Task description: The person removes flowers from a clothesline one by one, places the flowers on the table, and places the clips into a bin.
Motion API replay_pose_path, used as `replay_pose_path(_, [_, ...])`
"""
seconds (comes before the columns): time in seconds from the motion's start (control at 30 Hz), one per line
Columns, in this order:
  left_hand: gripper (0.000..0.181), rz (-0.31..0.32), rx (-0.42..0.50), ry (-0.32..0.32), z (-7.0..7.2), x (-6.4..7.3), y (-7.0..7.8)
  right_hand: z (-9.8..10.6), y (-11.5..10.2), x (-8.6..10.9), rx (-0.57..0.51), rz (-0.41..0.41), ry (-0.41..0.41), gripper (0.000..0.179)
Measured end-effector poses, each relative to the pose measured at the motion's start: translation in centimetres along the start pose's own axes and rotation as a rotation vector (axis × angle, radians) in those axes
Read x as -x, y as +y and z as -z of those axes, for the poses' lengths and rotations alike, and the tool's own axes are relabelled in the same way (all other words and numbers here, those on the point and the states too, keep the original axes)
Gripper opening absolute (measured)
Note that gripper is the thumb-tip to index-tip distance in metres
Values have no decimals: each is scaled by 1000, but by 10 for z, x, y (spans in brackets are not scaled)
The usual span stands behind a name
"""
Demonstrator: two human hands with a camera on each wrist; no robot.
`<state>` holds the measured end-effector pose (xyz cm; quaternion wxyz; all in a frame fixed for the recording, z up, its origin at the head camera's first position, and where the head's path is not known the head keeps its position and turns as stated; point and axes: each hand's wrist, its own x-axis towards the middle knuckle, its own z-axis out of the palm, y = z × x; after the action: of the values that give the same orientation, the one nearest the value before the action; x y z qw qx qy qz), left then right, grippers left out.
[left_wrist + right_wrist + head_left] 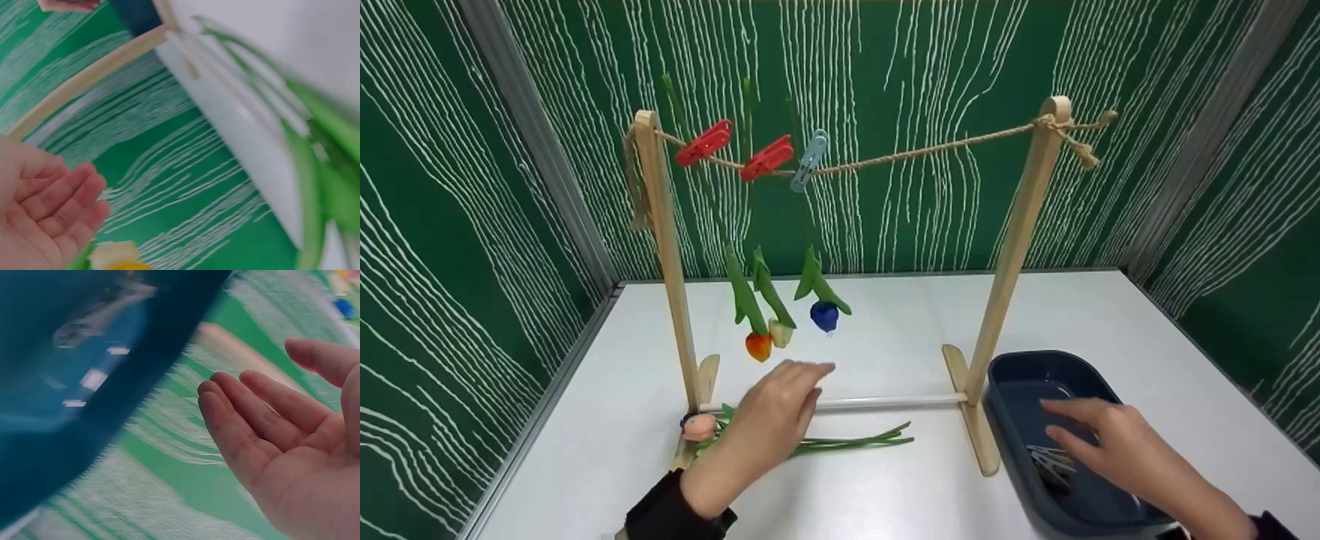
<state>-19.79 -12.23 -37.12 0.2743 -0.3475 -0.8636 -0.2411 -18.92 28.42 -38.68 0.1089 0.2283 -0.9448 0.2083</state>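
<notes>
**Left hand [776, 405] below the hanging flowers, right hand [1117, 435] over the tub [1035, 397]**

I have the two hands well apart, with nothing gripped in either. On the left wrist view the left fingers are relaxed and slightly bent; on the right wrist view the right fingers reach out, the thumb held away from them.

Ahead of and above my left hand, three flowers hang blossom-down: an orange-red flower [759, 346], a cream flower [781, 334] just beside it, and, a little further toward my right hand, a blue flower [825, 316]. Three pegs hold their stems to a rope [930, 152]: two red pegs [703, 142] and one pale blue peg [809, 160].

More flowers lie on the surface [900, 337] behind my left hand, as the head view looks down. One pink blossom [700, 427] shows to the left of that wrist, with a scrap of dark blue next to it, and green stems [855, 442] run out on the other side, toward my right hand. My hand hides the middle of the bunch, so I can't count it, nor tell whether I touch it.

Loose pegs [1051, 461] lie in the one tub, just left of my right fingers, too jumbled to number.

Between and beyond the hands stands one wooden frame: two posts [1024, 225], two feet [979, 435] and a single pale rod [892, 402] low down.
</notes>
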Motion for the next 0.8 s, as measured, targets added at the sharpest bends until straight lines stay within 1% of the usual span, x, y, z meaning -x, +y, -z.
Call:
replay_pose_path(0.1, [37,-58,16,161,13,-12,8,17,-26,-12,19,140,132,28])
replay_pose_path(0.17, [40,-77,24,251,20,-21,12,29,-41,-21,24,241,216,31])
replay_pose_path(0.23, [43,-69,32,322,27,-31,14,41,-57,-31,6,313,257,36])
replay_pose_path(0.3, [46,-37,72,371,32,-41,14,54,-72,-40,-14,371,273,40])
replay_pose_path(0.4, [50,38,144,411,37,-55,13,71,-94,-56,-35,450,286,44])
replay_pose_path(0.47, [52,88,192,424,39,-64,11,82,-108,-68,-47,506,305,43])
replay_pose_path(0.6, [54,172,231,450,39,-81,7,98,-131,-97,-92,612,344,36])
replay_pose_path(0.7, [56,217,253,474,38,-91,4,108,-144,-118,-115,643,364,31])
replay_pose_path(0.8, [56,250,281,489,36,-99,0,117,-154,-139,-145,651,385,27])
